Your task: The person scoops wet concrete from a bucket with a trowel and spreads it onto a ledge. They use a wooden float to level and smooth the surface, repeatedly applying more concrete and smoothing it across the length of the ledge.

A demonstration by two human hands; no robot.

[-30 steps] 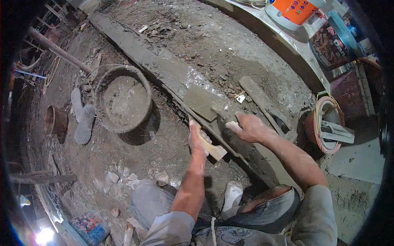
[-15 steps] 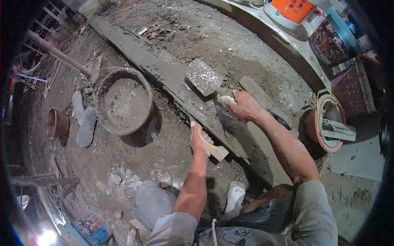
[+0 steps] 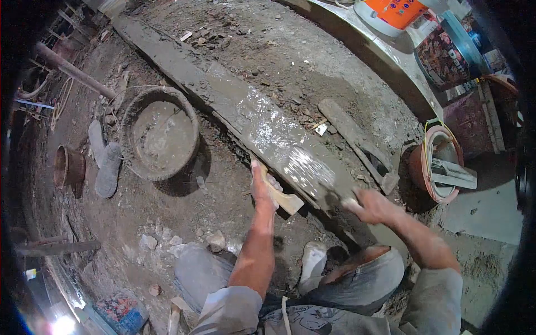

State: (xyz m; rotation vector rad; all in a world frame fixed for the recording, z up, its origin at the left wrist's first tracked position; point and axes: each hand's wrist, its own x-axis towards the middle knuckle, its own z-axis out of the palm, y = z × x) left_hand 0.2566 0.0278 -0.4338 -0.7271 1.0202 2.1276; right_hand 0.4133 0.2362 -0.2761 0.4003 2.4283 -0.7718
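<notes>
My right hand (image 3: 373, 205) is closed round the handle of a trowel (image 3: 310, 168). The trowel's shiny blade is smeared by motion and lies over the wet mortar strip (image 3: 223, 89), near its front edge. My left hand (image 3: 262, 187) grips a pale wooden tool with a curved end (image 3: 290, 204), beside the near edge of the strip; its far part is hidden by my fingers. Left of that hand stands a round bucket (image 3: 192, 142) with wet grey mix (image 3: 162, 131) in it.
A flat board with a handle slot (image 3: 349, 131) lies beyond the strip. At right are a pot holding trowels (image 3: 430, 187), an orange-and-white bucket (image 3: 385, 19) and a teal-rimmed bucket (image 3: 449, 53). A small brown pot (image 3: 70, 167) and slippers (image 3: 109, 176) sit at left; stones (image 3: 216, 241) lie near my knee.
My right hand has swung the trowel toward me and to the right, down onto the strip's near side. The flat board shows more fully. My left hand keeps its grip and place beside the strip.
</notes>
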